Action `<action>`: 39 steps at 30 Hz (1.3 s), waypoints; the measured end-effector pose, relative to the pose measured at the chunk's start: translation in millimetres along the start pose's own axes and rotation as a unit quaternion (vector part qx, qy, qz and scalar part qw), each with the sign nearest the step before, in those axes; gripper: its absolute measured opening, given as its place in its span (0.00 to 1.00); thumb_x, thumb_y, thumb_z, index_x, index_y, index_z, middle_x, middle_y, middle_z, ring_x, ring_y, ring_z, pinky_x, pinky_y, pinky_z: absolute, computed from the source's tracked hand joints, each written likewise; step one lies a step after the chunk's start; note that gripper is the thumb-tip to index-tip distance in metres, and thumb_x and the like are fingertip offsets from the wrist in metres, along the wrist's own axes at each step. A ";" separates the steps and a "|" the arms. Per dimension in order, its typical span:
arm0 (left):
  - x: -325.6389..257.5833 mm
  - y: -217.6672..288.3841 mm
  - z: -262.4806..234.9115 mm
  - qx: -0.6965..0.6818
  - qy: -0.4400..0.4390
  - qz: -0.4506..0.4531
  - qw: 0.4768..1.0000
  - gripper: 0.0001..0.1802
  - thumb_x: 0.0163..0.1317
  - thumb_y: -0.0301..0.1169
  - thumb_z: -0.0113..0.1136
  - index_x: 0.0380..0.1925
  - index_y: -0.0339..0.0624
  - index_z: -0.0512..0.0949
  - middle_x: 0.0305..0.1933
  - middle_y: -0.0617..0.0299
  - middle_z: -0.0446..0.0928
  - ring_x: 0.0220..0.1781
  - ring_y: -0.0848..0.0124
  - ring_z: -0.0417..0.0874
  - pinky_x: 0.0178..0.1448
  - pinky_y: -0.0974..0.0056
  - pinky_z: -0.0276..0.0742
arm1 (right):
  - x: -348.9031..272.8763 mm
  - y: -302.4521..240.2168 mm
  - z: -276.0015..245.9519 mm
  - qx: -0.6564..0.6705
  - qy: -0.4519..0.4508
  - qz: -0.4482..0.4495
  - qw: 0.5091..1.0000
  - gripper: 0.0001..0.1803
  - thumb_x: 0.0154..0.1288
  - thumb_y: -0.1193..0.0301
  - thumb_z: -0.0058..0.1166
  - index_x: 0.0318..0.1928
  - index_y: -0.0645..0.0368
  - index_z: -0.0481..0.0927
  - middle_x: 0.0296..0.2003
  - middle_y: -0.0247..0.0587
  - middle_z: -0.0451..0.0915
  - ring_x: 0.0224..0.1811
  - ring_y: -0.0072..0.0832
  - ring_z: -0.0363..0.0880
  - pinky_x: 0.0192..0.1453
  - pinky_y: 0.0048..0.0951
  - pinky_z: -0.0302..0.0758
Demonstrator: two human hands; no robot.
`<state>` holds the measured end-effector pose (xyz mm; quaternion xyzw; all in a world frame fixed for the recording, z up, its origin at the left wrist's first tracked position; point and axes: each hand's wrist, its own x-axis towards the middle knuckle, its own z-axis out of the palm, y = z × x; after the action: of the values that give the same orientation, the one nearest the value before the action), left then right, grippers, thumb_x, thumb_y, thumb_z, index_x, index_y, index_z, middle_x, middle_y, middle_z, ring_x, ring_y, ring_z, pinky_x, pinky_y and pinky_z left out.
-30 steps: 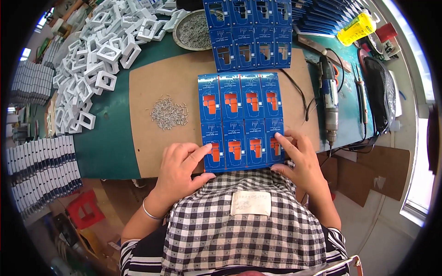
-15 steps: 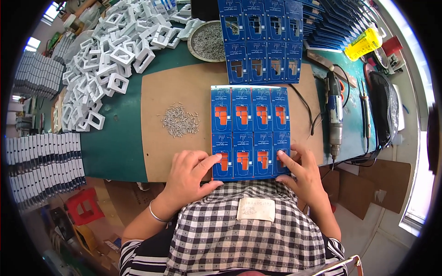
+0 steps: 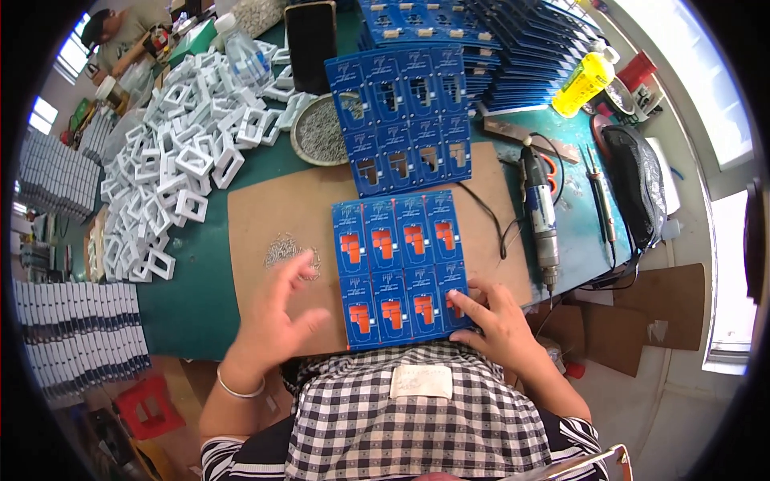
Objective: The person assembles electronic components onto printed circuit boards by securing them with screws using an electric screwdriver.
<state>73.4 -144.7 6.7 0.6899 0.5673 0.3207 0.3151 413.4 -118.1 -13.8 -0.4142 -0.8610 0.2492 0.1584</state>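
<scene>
A blue circuit board panel (image 3: 399, 268), with orange showing through its cut-outs, lies flat on a brown board (image 3: 249, 216) in front of me. My right hand (image 3: 501, 327) grips its near right corner, with a finger on top and the thumb at the near edge. Left of the panel my left hand (image 3: 277, 317) is raised with fingers apart, holding nothing. Its fingertips partly cover a small pile of short silver screws or pins (image 3: 282, 250). Just beyond, another blue panel (image 3: 409, 120) leans toward me over a stack of more panels (image 3: 481, 68).
White plastic frames (image 3: 184, 148) are heaped at the left. A round dish of small metal pieces (image 3: 317, 132), a phone (image 3: 311, 44) and a clear bottle (image 3: 245, 56) stand behind. An electric screwdriver (image 3: 541, 212), a soldering iron (image 3: 597, 188) and a yellow bottle (image 3: 584, 84) are at the right. Far left, another person (image 3: 132, 36) works.
My left hand has let go of the panel's left edge and moved left and up toward the metal pile. The right hand stays on the panel. The whole view has shifted.
</scene>
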 end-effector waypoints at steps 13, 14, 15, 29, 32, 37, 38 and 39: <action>103.6 12.5 -18.4 0.204 0.170 0.203 0.943 0.24 0.56 0.26 0.62 0.54 0.40 0.74 0.54 0.53 0.72 0.56 0.57 0.73 0.62 0.58 0.67 | -7.0 7.1 -23.9 0.016 0.122 0.001 0.992 0.35 0.47 0.63 0.72 0.57 0.60 0.74 0.49 0.46 0.77 0.49 0.44 0.76 0.55 0.40 0.73; 100.0 8.8 -20.2 0.207 0.173 0.202 0.941 0.24 0.56 0.26 0.62 0.54 0.40 0.74 0.54 0.53 0.72 0.56 0.57 0.73 0.62 0.58 0.67 | -7.9 17.0 -28.3 -0.034 0.191 0.025 0.981 0.24 0.49 0.69 0.69 0.48 0.61 0.78 0.46 0.46 0.78 0.47 0.45 0.77 0.53 0.40 0.74; 96.7 5.7 -21.1 0.224 0.178 0.192 0.939 0.24 0.54 0.26 0.64 0.53 0.41 0.75 0.53 0.54 0.72 0.55 0.56 0.73 0.61 0.58 0.67 | -10.5 30.9 -30.1 -0.065 0.253 0.076 0.962 0.17 0.52 0.75 0.64 0.44 0.62 0.78 0.43 0.48 0.78 0.45 0.46 0.77 0.51 0.40 0.74; 24.8 -43.2 -16.3 0.238 0.025 0.032 0.971 0.11 0.51 0.26 0.66 0.36 0.41 0.80 0.37 0.58 0.76 0.40 0.57 0.76 0.45 0.57 0.74 | 44.1 107.7 -61.5 0.002 0.150 0.310 0.939 0.35 0.50 0.68 0.62 0.60 0.64 0.68 0.51 0.53 0.77 0.50 0.43 0.77 0.56 0.35 0.71; 20.7 -40.5 -14.7 0.237 0.035 0.027 0.970 0.07 0.52 0.26 0.65 0.32 0.40 0.78 0.35 0.58 0.76 0.38 0.56 0.77 0.42 0.57 0.74 | 39.1 107.6 -74.7 0.213 0.143 0.332 0.908 0.36 0.47 0.69 0.60 0.60 0.64 0.69 0.47 0.43 0.76 0.46 0.34 0.76 0.53 0.30 0.71; 26.3 -37.6 -20.9 0.199 0.016 -0.005 0.980 0.04 0.54 0.25 0.63 0.29 0.40 0.78 0.31 0.56 0.76 0.36 0.55 0.78 0.40 0.56 0.74 | 20.8 93.6 -75.5 0.657 0.253 0.075 0.706 0.36 0.49 0.58 0.65 0.57 0.56 0.65 0.36 0.39 0.69 0.29 0.31 0.75 0.29 0.33 0.77; 29.0 -36.7 -21.9 0.192 0.030 -0.005 0.981 0.04 0.54 0.25 0.63 0.29 0.40 0.78 0.30 0.56 0.77 0.35 0.56 0.79 0.39 0.57 0.75 | 23.7 86.0 -67.8 0.694 0.291 0.020 0.658 0.34 0.57 0.55 0.60 0.60 0.55 0.64 0.36 0.39 0.69 0.28 0.32 0.75 0.29 0.34 0.78; 31.5 -35.5 -22.0 0.185 0.042 -0.006 0.982 0.04 0.54 0.24 0.63 0.29 0.39 0.78 0.29 0.55 0.78 0.34 0.56 0.79 0.38 0.58 0.75 | 25.7 81.3 -64.1 0.743 0.261 -0.017 0.617 0.35 0.60 0.53 0.57 0.63 0.55 0.63 0.37 0.39 0.69 0.27 0.33 0.75 0.31 0.37 0.78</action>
<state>39.9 -106.5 -5.9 0.7190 0.6334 0.2370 0.1604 480.1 -35.4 -4.8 -0.1878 -0.3116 0.6825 0.6340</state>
